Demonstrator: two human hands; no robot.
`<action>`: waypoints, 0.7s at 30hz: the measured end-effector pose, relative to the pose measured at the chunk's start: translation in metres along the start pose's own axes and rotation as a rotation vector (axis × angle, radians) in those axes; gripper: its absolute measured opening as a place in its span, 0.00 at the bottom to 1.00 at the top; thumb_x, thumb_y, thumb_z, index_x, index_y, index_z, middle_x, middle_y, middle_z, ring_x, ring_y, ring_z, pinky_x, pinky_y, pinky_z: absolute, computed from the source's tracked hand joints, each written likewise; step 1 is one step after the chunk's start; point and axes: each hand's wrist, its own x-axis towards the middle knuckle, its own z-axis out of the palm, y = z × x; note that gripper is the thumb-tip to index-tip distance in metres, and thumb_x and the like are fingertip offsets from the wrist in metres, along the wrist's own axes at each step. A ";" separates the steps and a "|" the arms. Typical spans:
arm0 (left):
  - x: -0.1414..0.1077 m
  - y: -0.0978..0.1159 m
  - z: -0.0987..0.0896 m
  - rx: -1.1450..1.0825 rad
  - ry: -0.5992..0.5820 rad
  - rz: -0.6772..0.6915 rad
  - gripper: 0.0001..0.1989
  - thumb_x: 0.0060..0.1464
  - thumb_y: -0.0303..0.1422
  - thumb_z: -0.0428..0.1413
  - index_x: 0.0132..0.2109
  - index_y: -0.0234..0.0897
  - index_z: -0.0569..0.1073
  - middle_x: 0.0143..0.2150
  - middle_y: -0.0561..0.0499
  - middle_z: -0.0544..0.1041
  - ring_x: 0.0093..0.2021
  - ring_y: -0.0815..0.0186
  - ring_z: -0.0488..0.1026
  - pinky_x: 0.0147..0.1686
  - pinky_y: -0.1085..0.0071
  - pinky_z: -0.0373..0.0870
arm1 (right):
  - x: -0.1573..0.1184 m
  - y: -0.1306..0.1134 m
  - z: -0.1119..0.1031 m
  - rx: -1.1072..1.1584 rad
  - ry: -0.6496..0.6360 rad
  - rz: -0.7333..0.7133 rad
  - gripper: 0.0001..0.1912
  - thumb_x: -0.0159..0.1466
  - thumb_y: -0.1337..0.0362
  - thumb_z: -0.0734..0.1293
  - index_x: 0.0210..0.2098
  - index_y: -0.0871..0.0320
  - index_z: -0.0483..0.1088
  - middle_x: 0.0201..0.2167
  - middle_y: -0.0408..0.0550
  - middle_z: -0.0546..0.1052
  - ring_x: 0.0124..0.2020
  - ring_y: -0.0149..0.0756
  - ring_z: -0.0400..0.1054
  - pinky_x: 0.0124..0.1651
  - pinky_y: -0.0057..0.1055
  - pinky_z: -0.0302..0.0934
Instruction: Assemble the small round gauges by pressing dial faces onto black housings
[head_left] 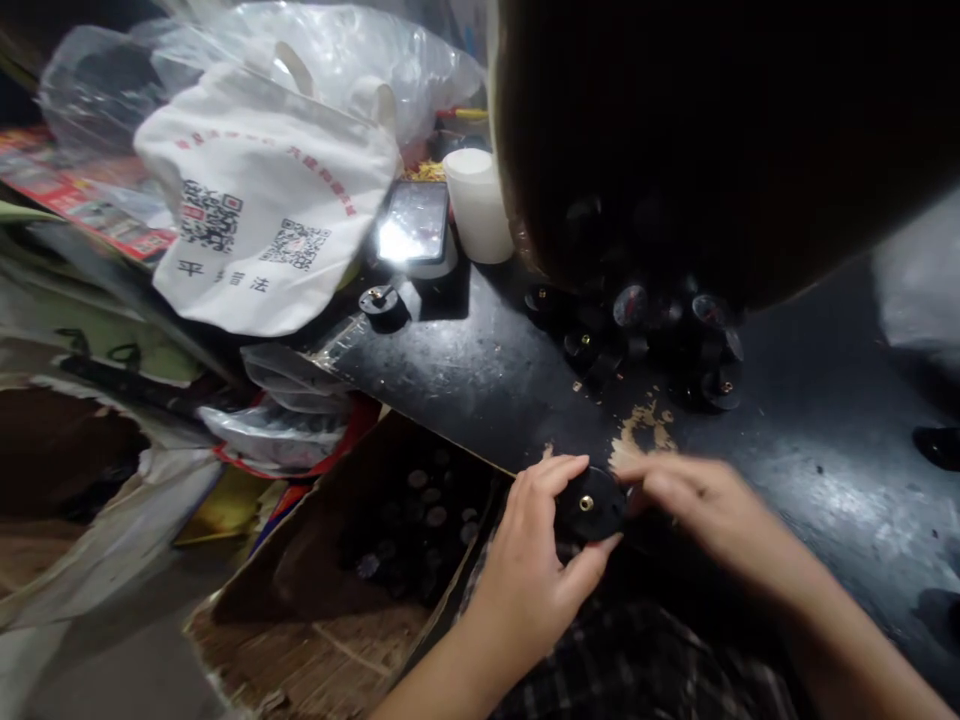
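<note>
My left hand [536, 545] grips a round black disc-shaped case [589, 522] by its left side, fingers above and thumb below. A small brass fitting [586, 503] sits in the middle of the case's upward face. My right hand [694, 500] is at the case's right edge, its fingers curled together and slightly blurred. Whatever those fingers pinch is hidden. Just beyond the hands, worn tan patches [646, 428] mark the black tabletop [465, 370]. Several similar black round pieces [720, 385] lie farther back, some with clear faces, partly in shadow.
An open cardboard box [300, 640] with many dark round pieces stands below the table's left edge. At the back are a white cloth bag [262, 200], a phone-like screen [415, 222] and a white cup [480, 205]. A large dark shape [697, 120] blocks the upper right.
</note>
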 end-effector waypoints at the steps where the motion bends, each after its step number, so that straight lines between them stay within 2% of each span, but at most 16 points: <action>1: -0.001 0.000 -0.002 0.001 0.004 -0.016 0.27 0.59 0.33 0.56 0.62 0.46 0.55 0.59 0.48 0.65 0.62 0.61 0.60 0.63 0.58 0.58 | 0.012 0.000 -0.006 -0.175 0.123 -0.057 0.18 0.66 0.51 0.62 0.45 0.55 0.75 0.41 0.49 0.79 0.41 0.45 0.73 0.47 0.42 0.67; 2: -0.001 0.000 -0.003 0.007 0.008 -0.026 0.27 0.59 0.34 0.56 0.62 0.47 0.54 0.60 0.49 0.65 0.62 0.61 0.60 0.63 0.59 0.58 | 0.024 0.001 -0.011 -0.379 0.228 -0.123 0.18 0.66 0.55 0.62 0.51 0.55 0.72 0.48 0.51 0.76 0.46 0.47 0.71 0.51 0.45 0.65; 3: -0.001 0.001 -0.003 0.015 0.008 -0.036 0.28 0.60 0.34 0.56 0.63 0.47 0.53 0.60 0.49 0.65 0.63 0.62 0.60 0.63 0.60 0.59 | 0.036 0.002 -0.014 -0.583 0.274 -0.193 0.20 0.66 0.59 0.62 0.56 0.55 0.68 0.56 0.52 0.71 0.51 0.50 0.68 0.54 0.48 0.63; 5: -0.002 0.001 -0.004 0.024 0.014 -0.047 0.30 0.61 0.34 0.55 0.64 0.48 0.51 0.60 0.49 0.65 0.62 0.63 0.61 0.63 0.61 0.59 | 0.058 0.003 -0.016 -0.903 0.268 -0.312 0.27 0.65 0.66 0.61 0.63 0.55 0.59 0.64 0.53 0.62 0.55 0.55 0.63 0.54 0.53 0.60; 7: -0.006 -0.003 -0.007 0.034 0.015 -0.047 0.30 0.61 0.34 0.55 0.65 0.48 0.51 0.60 0.49 0.65 0.62 0.63 0.62 0.63 0.62 0.60 | 0.071 0.004 -0.015 -1.053 0.231 -0.350 0.26 0.65 0.68 0.61 0.63 0.55 0.59 0.62 0.54 0.65 0.53 0.55 0.64 0.50 0.53 0.62; 9: -0.017 -0.019 -0.015 0.061 -0.004 -0.050 0.29 0.61 0.34 0.54 0.65 0.48 0.52 0.61 0.48 0.64 0.62 0.62 0.62 0.62 0.60 0.61 | 0.075 0.005 -0.016 -1.073 0.253 -0.345 0.21 0.64 0.66 0.63 0.57 0.57 0.65 0.55 0.55 0.70 0.49 0.54 0.65 0.49 0.51 0.62; 12: -0.042 -0.057 -0.035 0.191 0.008 -0.142 0.26 0.60 0.34 0.53 0.63 0.46 0.56 0.61 0.45 0.64 0.61 0.56 0.63 0.61 0.51 0.61 | 0.062 0.010 -0.017 -0.866 0.250 -0.270 0.13 0.61 0.65 0.67 0.45 0.58 0.69 0.47 0.54 0.72 0.48 0.51 0.66 0.50 0.49 0.62; 14: -0.054 -0.076 -0.047 0.310 0.135 -0.249 0.25 0.60 0.36 0.53 0.63 0.43 0.58 0.61 0.43 0.65 0.61 0.51 0.62 0.60 0.44 0.59 | 0.048 0.012 -0.015 -0.549 0.187 -0.128 0.11 0.61 0.62 0.67 0.43 0.56 0.68 0.42 0.51 0.73 0.43 0.45 0.69 0.46 0.43 0.65; 15: -0.055 -0.078 -0.050 0.320 0.191 -0.288 0.25 0.60 0.37 0.54 0.62 0.43 0.59 0.61 0.43 0.65 0.61 0.50 0.61 0.60 0.42 0.58 | 0.041 0.012 -0.012 -0.360 0.147 -0.045 0.12 0.61 0.60 0.67 0.43 0.55 0.67 0.39 0.49 0.74 0.39 0.42 0.70 0.42 0.40 0.67; 17: -0.049 -0.068 -0.048 0.160 0.225 -0.342 0.24 0.60 0.39 0.54 0.62 0.45 0.60 0.61 0.45 0.65 0.60 0.52 0.63 0.61 0.46 0.60 | 0.027 0.008 -0.001 -0.061 0.098 0.082 0.14 0.61 0.55 0.66 0.43 0.54 0.66 0.35 0.46 0.74 0.34 0.39 0.71 0.37 0.36 0.67; 18: -0.041 -0.057 -0.044 -0.008 0.189 -0.359 0.23 0.61 0.39 0.53 0.61 0.46 0.60 0.60 0.46 0.66 0.59 0.55 0.65 0.60 0.50 0.63 | 0.021 0.005 0.006 0.007 0.112 0.102 0.14 0.61 0.54 0.67 0.42 0.54 0.65 0.35 0.45 0.74 0.34 0.38 0.71 0.37 0.35 0.67; 19: -0.032 -0.043 -0.037 -0.227 0.115 -0.371 0.22 0.63 0.40 0.51 0.62 0.48 0.59 0.60 0.47 0.66 0.57 0.58 0.67 0.58 0.54 0.66 | 0.016 0.001 0.013 0.021 0.145 0.096 0.14 0.60 0.54 0.67 0.42 0.54 0.66 0.36 0.45 0.74 0.35 0.37 0.71 0.39 0.35 0.66; 21: -0.013 -0.016 -0.022 -0.581 -0.030 -0.408 0.22 0.63 0.41 0.51 0.62 0.49 0.59 0.63 0.50 0.64 0.60 0.61 0.66 0.60 0.61 0.66 | 0.006 -0.006 0.024 -0.013 0.211 0.072 0.14 0.60 0.54 0.68 0.41 0.54 0.66 0.38 0.45 0.74 0.38 0.37 0.71 0.42 0.35 0.65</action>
